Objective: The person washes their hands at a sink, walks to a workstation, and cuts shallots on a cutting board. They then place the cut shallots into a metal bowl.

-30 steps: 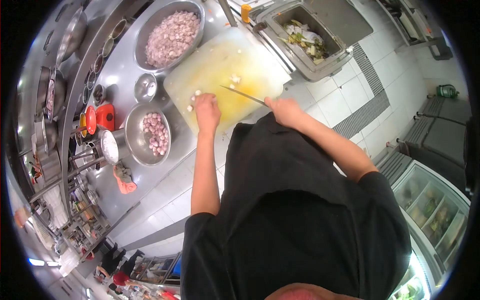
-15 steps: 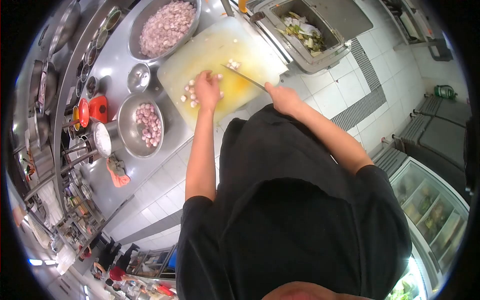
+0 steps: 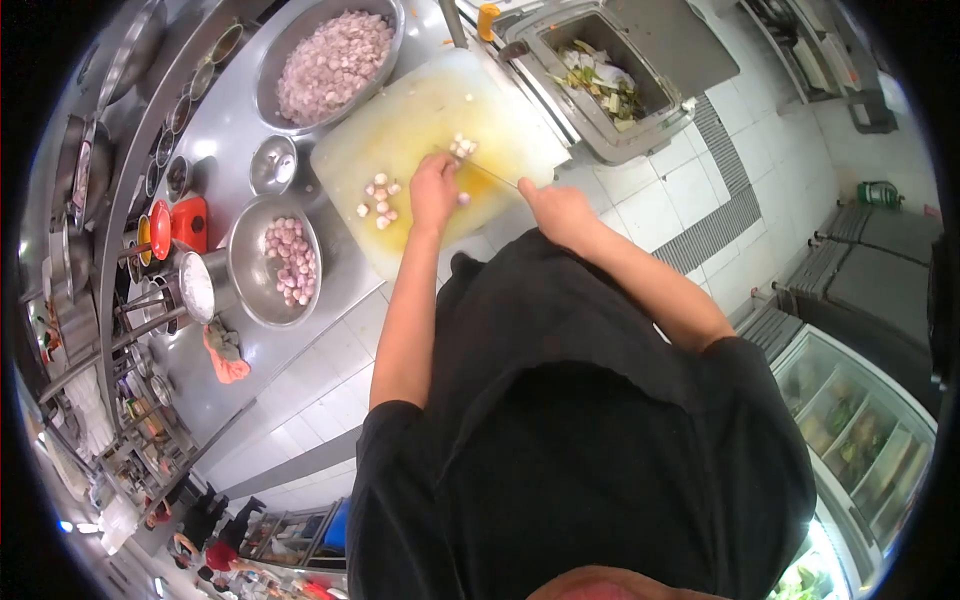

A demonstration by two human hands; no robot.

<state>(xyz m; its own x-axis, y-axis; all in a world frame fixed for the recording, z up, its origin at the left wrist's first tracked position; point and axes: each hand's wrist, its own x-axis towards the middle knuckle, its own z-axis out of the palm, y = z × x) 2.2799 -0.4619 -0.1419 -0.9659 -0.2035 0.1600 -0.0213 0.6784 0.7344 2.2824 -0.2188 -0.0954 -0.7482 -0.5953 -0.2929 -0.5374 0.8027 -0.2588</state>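
My right hand (image 3: 556, 210) is wrapped round the handle of a knife (image 3: 492, 174), its blade reaching left across the yellow-stained cutting board (image 3: 350, 125). My left hand (image 3: 434, 190) is closed at the blade's far end, its fingertips pinching what looks like a shallot, mostly hidden by the fingers. Left of that hand lies a loose group of peeled shallots (image 3: 381, 199). Just beyond the blade is a small cluster of pale shallot pieces (image 3: 462, 147). A single shallot (image 3: 463, 199) rests on the near side of the knife.
A big metal bowl (image 3: 262, 85) of shallots stands beyond the board; a second bowl (image 3: 245, 270) with purple shallots and a small metal bowl (image 3: 273, 165) sit left. An open bin (image 3: 640, 150) of scraps adjoins the board's right. An orange-and-grey cloth (image 3: 226, 355) lies near the counter edge.
My left hand has moved right, from the loose shallots to the knife blade, and its fingers have closed. My right hand has shifted slightly left and down with the knife.
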